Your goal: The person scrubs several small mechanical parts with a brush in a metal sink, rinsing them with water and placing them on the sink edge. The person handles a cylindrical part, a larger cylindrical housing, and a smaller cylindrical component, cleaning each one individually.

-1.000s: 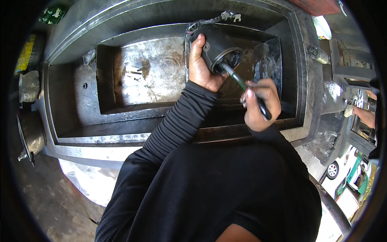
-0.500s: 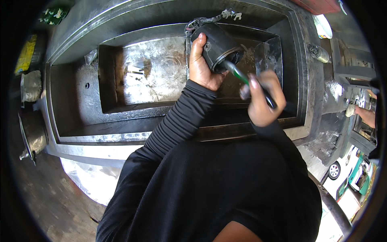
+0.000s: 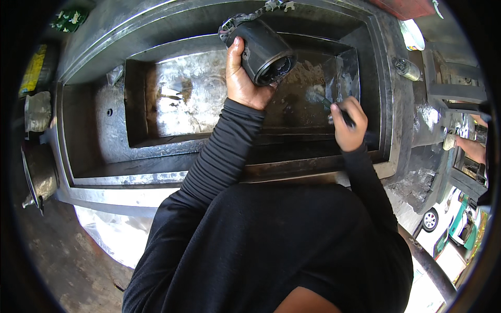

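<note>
My left hand is wrapped round a black cylindrical housing, held tilted over the basin. Its open, dark end faces down to the right; a wire-like attachment hangs on at its upper end. My right hand is closed on a slim brush with a dark handle. The brush points up and left, low over the wet, brownish right part of the metal basin. Its tip is blurred, and I cannot tell whether it touches the bottom.
A clear jar stands on the right rim, near a white container and a red box. At the left are a metal pot and a wrapped bundle. Another person's arm shows at the far right.
The brush has come out of the housing's open end and moved down to the right, over the basin. My left hand has shifted the housing slightly up and left.
</note>
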Demonstrator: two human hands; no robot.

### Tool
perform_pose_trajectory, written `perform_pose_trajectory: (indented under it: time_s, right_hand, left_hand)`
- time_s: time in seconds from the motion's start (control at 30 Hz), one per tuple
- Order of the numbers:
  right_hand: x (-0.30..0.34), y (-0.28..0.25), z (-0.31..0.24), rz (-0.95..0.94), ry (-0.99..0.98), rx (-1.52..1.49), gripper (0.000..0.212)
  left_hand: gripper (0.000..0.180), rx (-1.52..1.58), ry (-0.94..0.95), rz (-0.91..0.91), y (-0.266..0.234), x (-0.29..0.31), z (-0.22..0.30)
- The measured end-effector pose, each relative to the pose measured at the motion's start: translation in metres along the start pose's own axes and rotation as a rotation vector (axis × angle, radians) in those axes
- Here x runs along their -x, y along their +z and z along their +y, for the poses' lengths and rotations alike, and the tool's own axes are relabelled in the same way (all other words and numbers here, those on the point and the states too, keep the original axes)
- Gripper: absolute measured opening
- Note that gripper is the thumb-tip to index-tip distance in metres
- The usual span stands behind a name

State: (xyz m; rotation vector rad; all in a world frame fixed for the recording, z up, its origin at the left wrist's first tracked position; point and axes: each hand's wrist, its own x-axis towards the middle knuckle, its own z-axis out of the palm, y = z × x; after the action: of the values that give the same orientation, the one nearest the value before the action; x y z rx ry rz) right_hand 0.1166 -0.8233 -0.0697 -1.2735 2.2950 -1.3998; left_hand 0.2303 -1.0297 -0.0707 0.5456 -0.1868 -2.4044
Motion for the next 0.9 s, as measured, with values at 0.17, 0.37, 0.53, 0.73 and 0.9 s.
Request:
perform_pose_trajectory:
  time_s: [0.17,0.37,0.53,0.73,0.9]
  right_hand:
    - [-0.040,0.011,0.040,-0.342,-0.108,0.204,0.017]
    - [-0.031,0.037,0.090,-0.399,-0.057,0.122,0.023]
    - [-0.045,0.011,0.046,-0.191,-0.046,0.014,0.011]
    - [-0.016,-0.023,-0.041,0.076,-0.390,-0.110,0.006]
    - [-0.024,0.000,-0.085,-0.074,-0.682,-0.039,0.017]
  left_hand:
    - [0.058,0.090,-0.132,-0.117,-0.005,0.000,0.002]
    - [0.064,-0.036,-0.075,0.006,-0.001,0.000,0.000]
    - [0.051,-0.199,-0.051,-0.006,0.001,0.002,0.000]
    - [0.050,-0.029,-0.118,-0.018,0.000,0.003,-0.004]
    - [0.050,-0.187,-0.041,-0.025,0.001,0.002,-0.004]
